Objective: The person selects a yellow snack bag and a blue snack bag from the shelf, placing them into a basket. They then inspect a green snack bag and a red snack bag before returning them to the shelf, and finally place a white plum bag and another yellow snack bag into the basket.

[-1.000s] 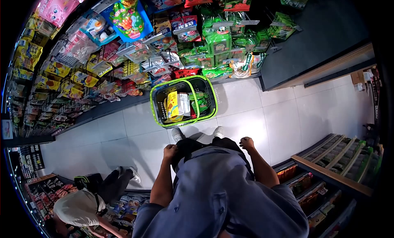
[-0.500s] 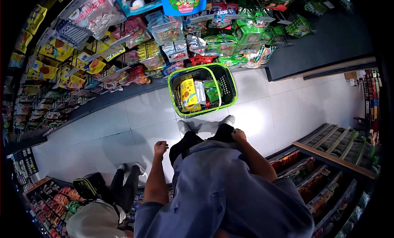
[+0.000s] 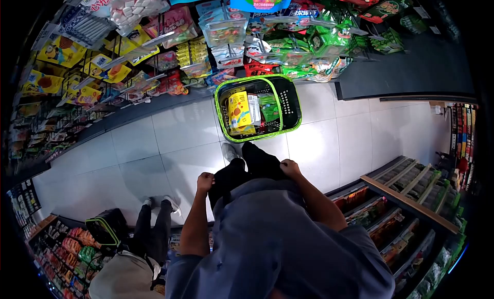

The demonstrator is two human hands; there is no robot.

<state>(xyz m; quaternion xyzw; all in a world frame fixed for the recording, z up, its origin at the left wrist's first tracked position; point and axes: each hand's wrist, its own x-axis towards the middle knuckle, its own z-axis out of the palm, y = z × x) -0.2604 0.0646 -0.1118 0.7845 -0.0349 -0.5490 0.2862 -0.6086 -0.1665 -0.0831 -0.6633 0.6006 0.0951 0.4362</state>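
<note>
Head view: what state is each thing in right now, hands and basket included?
Left hand: closed in a fist, empty, by the hip.
Right hand: fingers curled, empty, at the thigh.
Shopping basket: upright on the floor, handles down, partly filled.
Yellow packet: lying inside the basket.
Second person: bent toward the lower shelf.

The person's lower legs hide the near rim of the green-rimmed black plastic shopping basket (image 3: 285,100). Print on the yellow snack packet (image 3: 239,111) inside it is too small to read. The other shopper in a beige top (image 3: 123,278) is cut off by the bottom edge.
</note>
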